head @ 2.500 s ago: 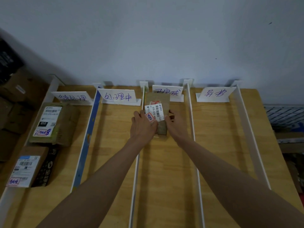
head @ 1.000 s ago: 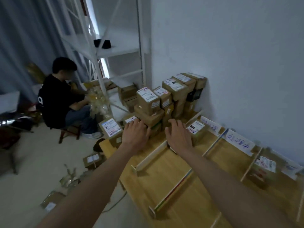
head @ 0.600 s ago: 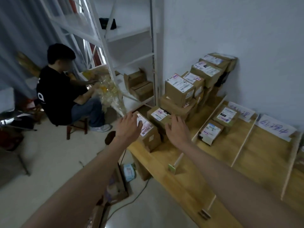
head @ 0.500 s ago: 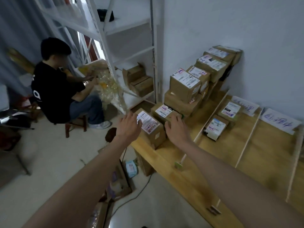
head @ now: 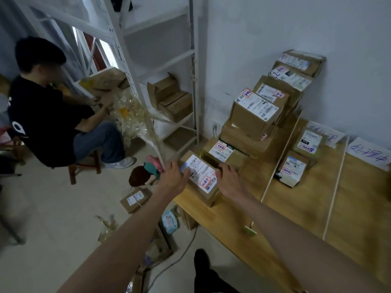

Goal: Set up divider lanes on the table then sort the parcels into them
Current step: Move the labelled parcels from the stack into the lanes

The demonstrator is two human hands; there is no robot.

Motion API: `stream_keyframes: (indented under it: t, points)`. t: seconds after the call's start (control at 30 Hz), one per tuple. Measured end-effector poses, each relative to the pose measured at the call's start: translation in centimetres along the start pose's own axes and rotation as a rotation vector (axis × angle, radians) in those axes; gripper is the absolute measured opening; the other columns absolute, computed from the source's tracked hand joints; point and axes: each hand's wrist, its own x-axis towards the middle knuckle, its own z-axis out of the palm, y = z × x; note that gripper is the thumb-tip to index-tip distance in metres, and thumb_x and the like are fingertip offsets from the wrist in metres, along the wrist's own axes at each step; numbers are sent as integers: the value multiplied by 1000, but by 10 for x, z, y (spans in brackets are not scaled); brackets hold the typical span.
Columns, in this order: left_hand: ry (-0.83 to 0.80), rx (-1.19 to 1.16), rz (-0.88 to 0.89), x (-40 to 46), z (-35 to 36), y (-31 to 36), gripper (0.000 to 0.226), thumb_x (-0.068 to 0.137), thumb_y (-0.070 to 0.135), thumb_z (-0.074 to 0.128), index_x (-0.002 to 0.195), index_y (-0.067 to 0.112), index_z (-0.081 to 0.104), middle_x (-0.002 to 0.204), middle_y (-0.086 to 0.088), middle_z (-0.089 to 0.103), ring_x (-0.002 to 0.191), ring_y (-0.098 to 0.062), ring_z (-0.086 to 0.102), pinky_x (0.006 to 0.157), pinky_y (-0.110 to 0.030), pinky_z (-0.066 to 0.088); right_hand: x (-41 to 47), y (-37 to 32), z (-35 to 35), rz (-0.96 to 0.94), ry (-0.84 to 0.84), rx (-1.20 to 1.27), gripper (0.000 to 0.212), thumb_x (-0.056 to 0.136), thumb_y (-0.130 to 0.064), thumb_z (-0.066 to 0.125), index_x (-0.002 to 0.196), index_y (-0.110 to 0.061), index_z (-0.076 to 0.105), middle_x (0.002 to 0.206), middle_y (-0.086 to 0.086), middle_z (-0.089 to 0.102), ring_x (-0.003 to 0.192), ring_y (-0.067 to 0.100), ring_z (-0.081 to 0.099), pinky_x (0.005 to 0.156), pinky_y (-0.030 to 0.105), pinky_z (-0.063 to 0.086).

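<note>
Next parcel [head: 202, 176] sits at table [head: 222, 216] corner, nearest of the unsorted stack; it is flanked by left hand [head: 174, 179] and right hand [head: 229, 180], fingers spread wide, nothing gripped yet; two-sided placement judged preparatory to lifting.

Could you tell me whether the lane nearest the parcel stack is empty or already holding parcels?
Already holding parcels: two labelled parcels lie in the first lane, between its white dividers, in front of its sign.

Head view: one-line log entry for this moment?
phase: fetch next parcel | left hand: on parcel left side | right hand: on its right side | parcel: resting at table corner
</note>
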Motion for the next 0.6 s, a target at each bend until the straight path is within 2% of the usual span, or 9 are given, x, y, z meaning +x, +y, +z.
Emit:
stream_keyframes:
  t: [0.13,0.23,0.3,0.4,0.5,0.6]
  points:
    - [78,-199,6,10,17,3,65,95,53,52,143,14,30,147,-8,35,120,-27,52,94,-39,45,17,-3,5,-9,-77,7,34,105,-44,26,114,-20,49,118,13,60,105,29,60,93,46,49]
    - [139,-307,-13,16,28,4,74,90,59,56,145,17,29,147,-8,34,118,-23,51,99,-40,44,24,0,5,-12,-87,40,34,105,-46,24,106,-22,48,108,11,62,96,26,62,87,47,53]
    - [162,-354,-25,21,31,5,82,83,71,55,144,22,30,146,-8,34,119,-25,50,103,-45,45,26,3,1,-9,-89,85,32,105,-47,25,103,-24,46,105,8,62,94,25,63,83,46,55]
    - [224,-389,1,28,29,7,89,74,85,49,141,30,31,144,-3,36,128,-28,45,103,-53,45,26,1,-14,-22,-81,108,31,105,-48,26,103,-25,47,101,4,67,91,22,65,75,38,54]
    - [254,-443,24,34,21,13,84,77,82,50,142,32,30,143,-2,36,128,-29,46,101,-54,46,21,-7,-27,-48,-50,147,37,105,-50,27,111,-24,53,95,-1,69,82,16,66,66,34,52]
    - [262,-499,61,33,13,26,81,81,75,53,144,33,26,145,-2,35,127,-28,46,98,-54,49,11,-12,-35,-45,-5,332,34,103,-50,36,114,-24,55,101,-5,70,87,12,68,71,31,58]
